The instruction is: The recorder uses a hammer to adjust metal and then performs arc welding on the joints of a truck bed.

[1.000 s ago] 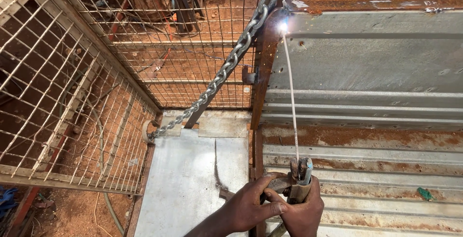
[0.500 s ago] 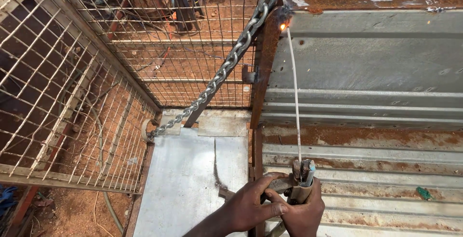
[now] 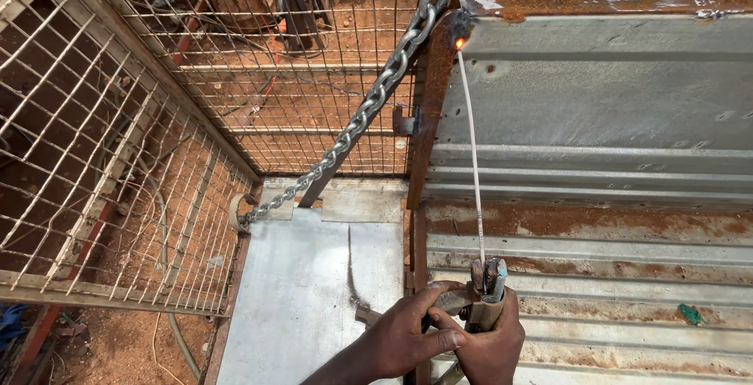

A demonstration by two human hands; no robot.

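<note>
Mesh cage (image 3: 118,157): it stands at your far left, wire grid walls well apart from the work; nothing there needs your attention.
Chain (image 3: 369,110): it runs diagonally from the grey plate (image 3: 314,291) up to the top of the rusty post (image 3: 427,110); keep the rod off its links.
Left hand (image 3: 404,338): your fingers are wrapped shut around the lever of the electrode holder (image 3: 482,295); keep that squeeze even so the rod does not wobble.
Right hand (image 3: 490,346): it is closed around the holder's body from below, touching your left hand; use it as the steady base.
Welding rod (image 3: 473,165): long and white, clamped in the holder, it rises to the post's top corner.
Rod tip (image 3: 459,42): it glows orange right at the joint; hold the angle steady, I judge, and feed slowly.
Corrugated sheet (image 3: 596,118): grey and rusted, it lies to your right behind the rod.
</note>
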